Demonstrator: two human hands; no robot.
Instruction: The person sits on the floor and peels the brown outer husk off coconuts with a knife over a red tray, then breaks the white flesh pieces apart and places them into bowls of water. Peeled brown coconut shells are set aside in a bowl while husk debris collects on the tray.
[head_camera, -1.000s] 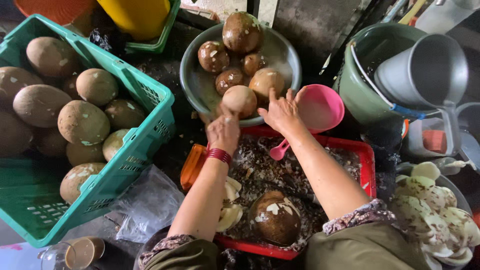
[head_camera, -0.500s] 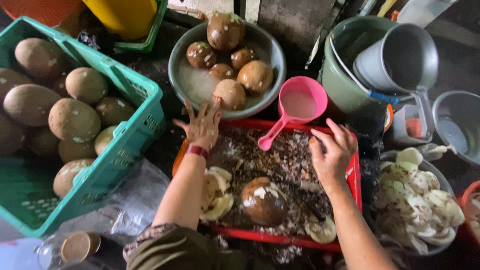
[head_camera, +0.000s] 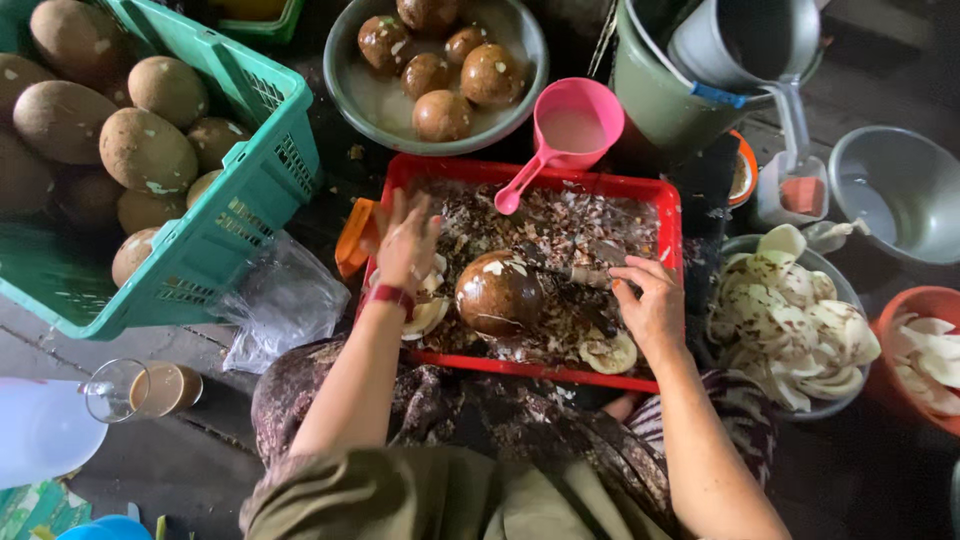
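A green crate (head_camera: 240, 200) of brown coconuts sits at nine o'clock. The left hand (head_camera: 408, 243) hovers with fingers spread wide over the red tray (head_camera: 668, 215), holding nothing. A peeled coconut (head_camera: 497, 293) lies at its four o'clock, just beside. At three o'clock of the coconut, the right hand (head_camera: 652, 303) closes on a knife (head_camera: 575, 272). Bowls crowd the tray's twelve and three o'clock edges.
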